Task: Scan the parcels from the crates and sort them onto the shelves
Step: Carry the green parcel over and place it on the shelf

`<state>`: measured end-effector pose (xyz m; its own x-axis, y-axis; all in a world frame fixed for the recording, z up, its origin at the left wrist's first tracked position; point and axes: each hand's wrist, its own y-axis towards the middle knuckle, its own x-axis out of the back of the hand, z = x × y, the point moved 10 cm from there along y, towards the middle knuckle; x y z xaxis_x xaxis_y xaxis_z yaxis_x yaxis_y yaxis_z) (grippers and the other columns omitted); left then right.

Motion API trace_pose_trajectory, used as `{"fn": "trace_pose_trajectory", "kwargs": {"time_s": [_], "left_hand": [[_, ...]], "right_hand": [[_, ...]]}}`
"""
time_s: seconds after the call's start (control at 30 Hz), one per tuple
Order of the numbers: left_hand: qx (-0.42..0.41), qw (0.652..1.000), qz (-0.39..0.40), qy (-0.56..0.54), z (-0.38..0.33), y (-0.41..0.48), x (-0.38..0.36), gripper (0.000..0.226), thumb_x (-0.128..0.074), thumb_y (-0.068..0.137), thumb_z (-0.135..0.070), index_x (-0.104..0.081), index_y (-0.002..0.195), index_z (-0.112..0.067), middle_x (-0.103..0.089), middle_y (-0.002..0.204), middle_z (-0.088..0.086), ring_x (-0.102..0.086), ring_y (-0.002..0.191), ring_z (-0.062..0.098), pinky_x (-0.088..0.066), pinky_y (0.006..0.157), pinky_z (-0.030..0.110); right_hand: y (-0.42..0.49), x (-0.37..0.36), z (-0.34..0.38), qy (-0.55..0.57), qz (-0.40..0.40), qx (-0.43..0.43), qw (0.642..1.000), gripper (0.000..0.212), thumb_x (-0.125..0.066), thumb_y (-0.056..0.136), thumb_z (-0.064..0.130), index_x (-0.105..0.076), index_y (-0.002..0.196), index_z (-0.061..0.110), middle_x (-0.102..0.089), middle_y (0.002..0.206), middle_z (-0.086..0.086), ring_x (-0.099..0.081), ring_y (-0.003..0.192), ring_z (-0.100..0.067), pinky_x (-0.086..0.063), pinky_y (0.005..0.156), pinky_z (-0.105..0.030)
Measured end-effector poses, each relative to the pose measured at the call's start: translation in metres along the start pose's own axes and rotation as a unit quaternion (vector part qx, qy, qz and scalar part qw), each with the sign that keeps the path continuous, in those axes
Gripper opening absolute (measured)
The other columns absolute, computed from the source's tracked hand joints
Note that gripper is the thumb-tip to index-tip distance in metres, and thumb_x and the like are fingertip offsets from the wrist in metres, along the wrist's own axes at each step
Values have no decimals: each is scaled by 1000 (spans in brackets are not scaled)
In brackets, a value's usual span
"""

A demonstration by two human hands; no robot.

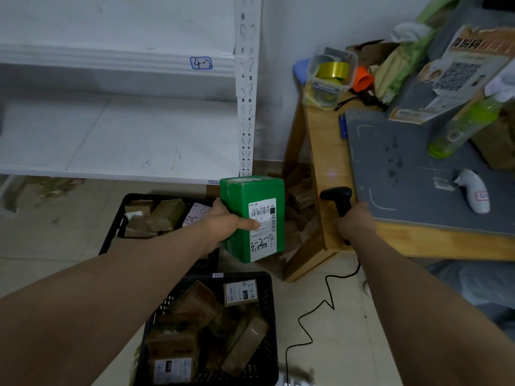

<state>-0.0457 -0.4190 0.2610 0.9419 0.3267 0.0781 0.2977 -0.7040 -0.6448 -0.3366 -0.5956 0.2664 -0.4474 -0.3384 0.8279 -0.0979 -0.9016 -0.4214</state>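
my left hand (223,227) holds the green parcel (237,199) upright in the air, above the floor between the far crate (117,218) and the leg of the table (326,151), with the near crate (269,296) below and in front of me. my fingers (249,224) are clamped on it: the thumb lies across the white shipping label (263,215) on the face turned to me, and the rest reach round the back, where i cannot see them. my right hand (355,221) is wrapped round the handle of the black scanner (337,197), just beside the table edge, its nose turned toward the parcel and its cable (315,324) trailing over the floor. the parcel looks like a stiff carton wrapped in smooth green film and tape. i judge it light to middling, since one hand carries it by a side grip without sagging, and the corners look square, so it should not crush. the film is likely slick, so i would squeeze across the two broad faces, low on the box, not pinch an edge. my thumb sits on the lower lines of the label, though the main barcode above it shows. sliding the thumb down onto bare green would keep the print open to the scanner. a handwritten code on the label seems to read 3-2-14, though i am not sure of it. the white shelf (125,140) behind carries a tag marked 4-2 (201,63).
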Motion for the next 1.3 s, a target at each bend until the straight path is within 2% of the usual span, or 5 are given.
{"fn": "trace_pose_trajectory", "kwargs": {"time_s": [0.23,0.37,0.6,1.03,1.3], "left_hand": [[4,1000,10,-13,-8,-25,23,80,-86,75,-6,-40,139,-17,-65,110,-5,-57,87,7,-47,66,27],[-4,999,26,18,-17,-48,47,78,-93,65,-17,-55,134,-19,-73,117,-1,-65,109,20,-52,99,45],[-36,995,87,-28,-54,-108,110,45,-82,77,-11,-66,119,-15,-77,111,9,-65,117,33,-48,102,45],[-195,978,-8,-74,-98,-253,491,39,-69,85,-11,-65,124,-19,-74,115,2,-64,111,23,-51,89,40],[-282,941,-135,-129,-124,-364,698,50,-73,87,-14,-53,133,-18,-78,103,3,-71,101,22,-53,78,36]], "right_hand": [[-52,26,60,10,-80,135,988,59,-64,91,22,-39,143,11,-45,138,-17,-48,125,-37,-46,103,-50],[-114,-2,120,148,68,184,969,70,-74,90,32,-36,149,24,-55,131,-5,-59,111,-23,-55,87,-39],[-212,-31,197,230,264,162,923,78,-79,82,43,-37,147,31,-62,131,0,-60,107,-21,-46,103,-50],[-479,-134,499,225,343,299,861,68,-81,82,18,-48,137,41,-75,114,-2,-66,113,-28,-51,91,-67],[-636,-160,663,272,301,370,836,63,-80,84,36,-42,135,32,-76,107,1,-71,99,-20,-60,79,-48]]}}
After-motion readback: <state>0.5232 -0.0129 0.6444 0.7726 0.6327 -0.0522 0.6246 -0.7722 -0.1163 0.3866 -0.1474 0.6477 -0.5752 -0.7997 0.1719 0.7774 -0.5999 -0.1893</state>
